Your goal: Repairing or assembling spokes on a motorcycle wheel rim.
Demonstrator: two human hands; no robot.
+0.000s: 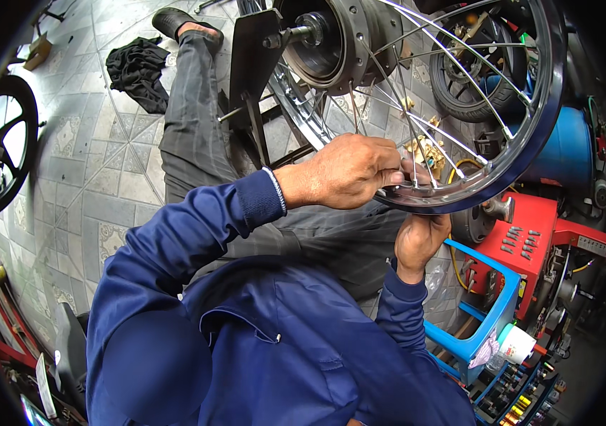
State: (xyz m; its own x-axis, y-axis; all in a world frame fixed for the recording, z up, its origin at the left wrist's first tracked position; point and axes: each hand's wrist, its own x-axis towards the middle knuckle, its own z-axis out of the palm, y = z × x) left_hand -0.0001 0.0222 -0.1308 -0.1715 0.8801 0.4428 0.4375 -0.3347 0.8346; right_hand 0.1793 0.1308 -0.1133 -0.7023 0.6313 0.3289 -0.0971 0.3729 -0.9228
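A wire-spoked wheel with a dark rim (550, 106) and a grey hub (360, 42) hangs in front of me on a black metal stand (250, 64). My left hand (349, 170) reaches in on the near side, its fingertips pinched round the rim end of a spoke (414, 138). Just beneath the rim's lower edge is my right hand (420, 245), turned upward with curled fingers. The rim hides its fingertips and whatever they may hold.
At right stand a red machine (516, 241), a blue stool (505, 312) and a blue tank (565, 149). Another wheel (477, 67) lies behind the spokes. Black cloth (140, 71) rests on the tiled floor; a spoked black wheel (5, 145) stands far left.
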